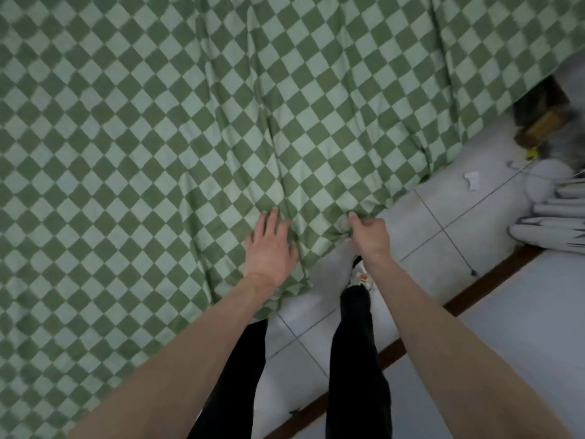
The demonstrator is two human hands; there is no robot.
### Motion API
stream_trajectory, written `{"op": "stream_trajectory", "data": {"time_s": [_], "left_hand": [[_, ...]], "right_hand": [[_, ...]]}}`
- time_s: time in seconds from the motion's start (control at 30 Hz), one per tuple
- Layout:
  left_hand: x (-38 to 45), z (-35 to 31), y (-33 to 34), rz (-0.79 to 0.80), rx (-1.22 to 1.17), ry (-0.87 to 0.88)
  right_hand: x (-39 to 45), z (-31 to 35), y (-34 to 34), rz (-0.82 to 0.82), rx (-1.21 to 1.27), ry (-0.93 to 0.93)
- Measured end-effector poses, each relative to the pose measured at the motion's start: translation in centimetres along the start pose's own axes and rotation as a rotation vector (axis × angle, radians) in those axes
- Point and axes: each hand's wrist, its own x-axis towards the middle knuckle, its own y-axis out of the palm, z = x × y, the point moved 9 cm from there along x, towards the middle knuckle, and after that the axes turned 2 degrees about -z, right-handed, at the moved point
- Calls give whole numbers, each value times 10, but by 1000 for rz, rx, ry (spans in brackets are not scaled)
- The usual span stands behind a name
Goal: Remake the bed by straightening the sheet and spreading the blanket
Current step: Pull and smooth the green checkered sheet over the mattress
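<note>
Paper scrap (471,180) on floor tiles (443,213)

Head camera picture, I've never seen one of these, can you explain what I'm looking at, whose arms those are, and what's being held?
There is no machine here. A person wears a wide-angle camera on the head, looking forward and down, so the two bare arms reaching in from the bottom are the person's own. That is the only view.

The big green checkered cloth covers the bed and hangs over its edge; whether it is the sheet or the blanket, the picture does not tell. The left hand lies flat on it with straight fingers, pressing it down. The right hand pinches a bunched fold at the cloth's edge.

Below are the person's black trouser legs and a pale tiled floor.
</note>
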Motion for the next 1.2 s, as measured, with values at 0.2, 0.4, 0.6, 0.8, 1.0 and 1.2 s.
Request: {"op": "stream_trajectory", "data": {"time_s": [0.2,0.4,0.6,0.8,1.0,1.2], "left_hand": [[19,-59,14,48,-63,-218],[46,-121,4,-45,-91,-380],[107,-183,-24,-115,-136,-268],[166,-215,-42,-26,-142,-240],[192,-245,-48,26,-156,-209],[225,-254,-80,15,-158,-190]], "right_hand": [[39,26,-35,91,-113,-186],[90,4,-120,-22,-73,-7],[150,38,-181,20,-113,-15],[204,165,-216,-87,-328,-321],[210,223,-186,-5,-887,-657],[278,225,-318,-252,-572,-241]]}}
